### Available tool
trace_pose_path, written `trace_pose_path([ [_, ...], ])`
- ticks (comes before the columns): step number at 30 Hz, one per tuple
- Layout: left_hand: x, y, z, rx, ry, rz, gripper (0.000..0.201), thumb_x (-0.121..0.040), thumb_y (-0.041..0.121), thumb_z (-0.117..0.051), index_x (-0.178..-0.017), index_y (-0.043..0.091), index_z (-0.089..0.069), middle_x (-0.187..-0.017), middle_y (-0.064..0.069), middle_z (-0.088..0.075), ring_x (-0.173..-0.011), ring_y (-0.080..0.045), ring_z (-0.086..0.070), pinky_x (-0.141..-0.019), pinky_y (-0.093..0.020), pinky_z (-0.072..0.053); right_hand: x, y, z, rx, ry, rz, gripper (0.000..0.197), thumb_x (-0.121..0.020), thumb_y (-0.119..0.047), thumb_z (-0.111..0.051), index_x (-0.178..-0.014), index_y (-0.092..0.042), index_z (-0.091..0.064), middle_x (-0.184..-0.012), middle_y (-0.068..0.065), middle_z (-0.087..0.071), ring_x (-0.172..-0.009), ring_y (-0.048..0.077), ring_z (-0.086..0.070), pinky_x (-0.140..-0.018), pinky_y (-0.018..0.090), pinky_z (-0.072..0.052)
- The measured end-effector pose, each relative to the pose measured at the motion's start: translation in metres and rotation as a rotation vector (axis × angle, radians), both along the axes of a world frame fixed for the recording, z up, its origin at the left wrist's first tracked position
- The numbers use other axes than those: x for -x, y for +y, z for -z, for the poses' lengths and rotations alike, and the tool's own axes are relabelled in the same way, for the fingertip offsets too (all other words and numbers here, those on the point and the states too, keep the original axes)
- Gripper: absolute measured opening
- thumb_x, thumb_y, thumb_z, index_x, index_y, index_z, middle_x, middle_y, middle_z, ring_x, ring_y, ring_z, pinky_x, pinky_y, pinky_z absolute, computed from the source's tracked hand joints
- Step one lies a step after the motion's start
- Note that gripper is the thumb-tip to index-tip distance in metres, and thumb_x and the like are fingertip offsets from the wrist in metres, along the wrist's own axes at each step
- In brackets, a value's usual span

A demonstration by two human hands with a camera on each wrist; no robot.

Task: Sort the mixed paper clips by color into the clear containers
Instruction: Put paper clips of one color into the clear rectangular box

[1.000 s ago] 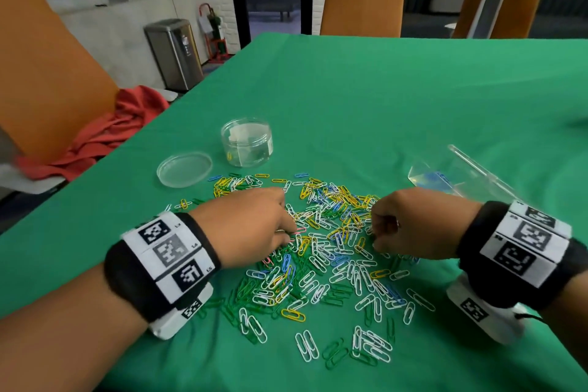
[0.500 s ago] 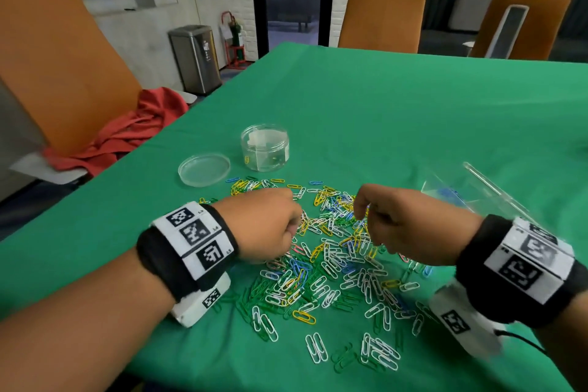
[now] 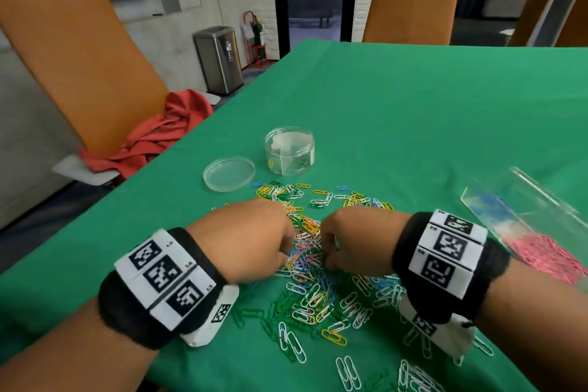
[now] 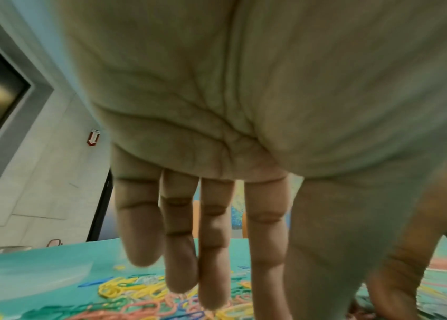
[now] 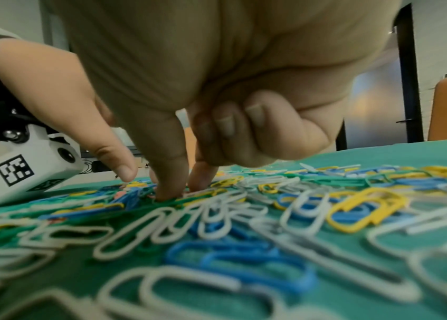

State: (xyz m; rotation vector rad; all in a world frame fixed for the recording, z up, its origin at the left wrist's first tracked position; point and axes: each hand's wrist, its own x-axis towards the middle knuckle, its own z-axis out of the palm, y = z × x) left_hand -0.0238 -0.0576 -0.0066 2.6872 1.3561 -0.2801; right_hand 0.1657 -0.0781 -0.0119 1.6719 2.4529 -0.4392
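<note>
Fingertips of both hands hidden behind knuckles from above; whether the right hand (image 3: pixel 358 240) actually pinches a clip can't be told. Green-clothed table (image 3: pixel 413 111), orange chairs (image 3: pixel 413 0), steel bin (image 3: pixel 219 59) by the wall. Left hand (image 3: pixel 245 239) grip loose, fingers (image 4: pixel 214 249) straight, hovering over the paper clips (image 3: pixel 318 289). Right thumb and forefinger poke into the pile, other fingers curled. Round clear container (image 3: pixel 289 154) beyond both grips, its lid (image 3: pixel 229 173) alongside.

My right hand (image 3: pixel 356 240) hides whatever its fingers (image 5: pixel 171 173) touch among the paper clips (image 3: pixel 318 293). Near clips blur; the pink heap (image 3: pixel 547 259) is cut off right.
</note>
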Motion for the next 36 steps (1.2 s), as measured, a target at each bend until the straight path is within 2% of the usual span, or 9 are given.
trace_pose_path([
  [7,0.004,0.001,-0.007,0.049,-0.027,-0.097,0.014,-0.082,0.039,-0.07,-0.095,0.038,-0.07,-0.094,0.016,-0.066,-0.089,-0.007,-0.061,-0.081,-0.028,-0.053,-0.002,0.002,0.003,-0.036,-0.036,-0.009,0.02,-0.09,-0.022,-0.05,-0.098,-0.017,-0.067,-0.098,0.004,-0.067,-0.093,0.027,-0.062,-0.074,0.029,-0.05],
  [12,-0.004,0.0,-0.005,0.076,0.008,-0.101,0.023,-0.079,0.05,-0.074,-0.099,0.039,-0.072,-0.094,0.016,-0.068,-0.088,-0.008,-0.063,-0.078,-0.027,-0.052,-0.002,0.0,0.003,-0.069,-0.084,0.018,0.019,-0.088,-0.036,-0.062,-0.096,-0.02,-0.068,-0.098,0.003,-0.067,-0.093,0.027,-0.063,-0.081,0.037,-0.055],
  [16,-0.006,0.005,-0.006,0.026,0.031,-0.153,0.004,-0.081,0.03,-0.072,-0.085,0.03,-0.072,-0.081,0.013,-0.068,-0.079,-0.012,-0.063,-0.066,-0.026,-0.049,-0.008,0.006,0.004,-0.028,-0.054,0.084,0.029,-0.083,-0.046,-0.069,-0.092,-0.018,-0.07,-0.095,0.003,-0.068,-0.09,0.024,-0.063,-0.076,0.032,-0.053],
  [20,-0.004,0.008,-0.006,0.04,0.012,-0.152,0.019,-0.082,0.014,-0.06,-0.086,0.027,-0.072,-0.083,0.011,-0.068,-0.08,-0.014,-0.064,-0.072,-0.029,-0.053,-0.009,0.007,0.005,-0.009,-0.056,0.081,0.023,-0.087,-0.037,-0.066,-0.093,-0.015,-0.07,-0.096,0.004,-0.068,-0.09,0.025,-0.063,-0.077,0.033,-0.054],
  [25,-0.011,0.005,-0.004,0.057,-0.113,-0.054,0.011,-0.085,0.043,-0.07,-0.084,0.032,-0.07,-0.073,0.016,-0.061,-0.074,-0.009,-0.06,-0.066,-0.027,-0.048,-0.009,0.005,-0.001,-0.028,-0.044,0.081,0.016,-0.09,-0.025,-0.055,-0.089,-0.013,-0.065,-0.09,0.002,-0.067,-0.084,0.024,-0.061,-0.068,0.028,-0.046],
  [28,-0.017,0.004,-0.002,0.085,-0.099,-0.006,0.029,-0.085,0.059,-0.067,-0.089,0.03,-0.07,-0.072,0.014,-0.06,-0.066,-0.005,-0.055,-0.055,-0.023,-0.035,-0.022,0.007,-0.009,-0.074,0.167,0.198,0.012,-0.091,-0.024,-0.051,-0.081,-0.019,-0.054,-0.075,-0.003,-0.059,-0.067,0.017,-0.053,-0.061,0.026,-0.038],
  [32,-0.025,0.01,0.002,0.059,-0.083,0.002,0.035,-0.085,0.061,-0.065,-0.088,0.027,-0.069,-0.079,0.009,-0.066,-0.072,-0.01,-0.059,-0.059,-0.025,-0.04,-0.034,0.004,-0.008,0.188,0.774,0.417,0.013,-0.093,-0.004,-0.046,-0.084,-0.014,-0.048,-0.061,0.004,-0.06,-0.041,0.015,-0.041,-0.041,0.021,-0.036],
  [34,-0.028,0.012,0.003,0.065,-0.076,0.02,0.028,-0.086,0.053,-0.068,-0.086,0.025,-0.067,-0.08,0.009,-0.065,-0.077,-0.015,-0.06,-0.064,-0.027,-0.043,-0.033,0.002,-0.006,0.261,0.868,0.442,0.02,-0.089,0.005,-0.042,-0.09,-0.013,-0.049,-0.06,0.006,-0.055,-0.04,0.015,-0.038,-0.038,0.019,-0.032],
  [36,-0.029,0.013,0.003,0.074,-0.074,0.026,0.017,-0.09,0.041,-0.067,-0.086,0.024,-0.067,-0.08,0.008,-0.064,-0.079,-0.016,-0.06,-0.066,-0.027,-0.041,-0.028,0.002,-0.005,0.26,0.745,0.388,0.02,-0.089,0.001,-0.044,-0.084,-0.016,-0.053,-0.06,0.002,-0.05,-0.044,0.013,-0.037,-0.043,0.021,-0.032],
])
